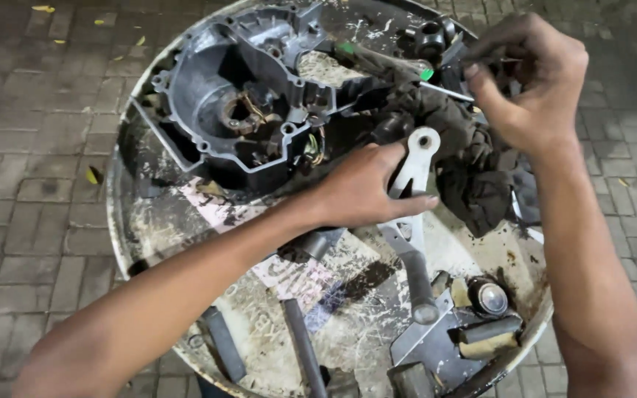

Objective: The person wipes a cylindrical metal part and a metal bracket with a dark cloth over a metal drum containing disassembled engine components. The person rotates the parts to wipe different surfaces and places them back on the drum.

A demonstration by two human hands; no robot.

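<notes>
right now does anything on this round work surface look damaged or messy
The round tabletop is badly worn: its paint is flaking and stained dark. A grimy rag lies bunched by the left hand, which rests on a metal lever. Nothing looks freshly spilled.

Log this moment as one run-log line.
left hand: resting on metal lever | right hand: pinching small dark part | engine casing: on round tabletop

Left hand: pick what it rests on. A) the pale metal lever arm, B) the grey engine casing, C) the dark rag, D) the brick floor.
A: the left hand lies across the pale metal lever arm on the round table, apart from the engine casing and beside the dark rag.
</notes>
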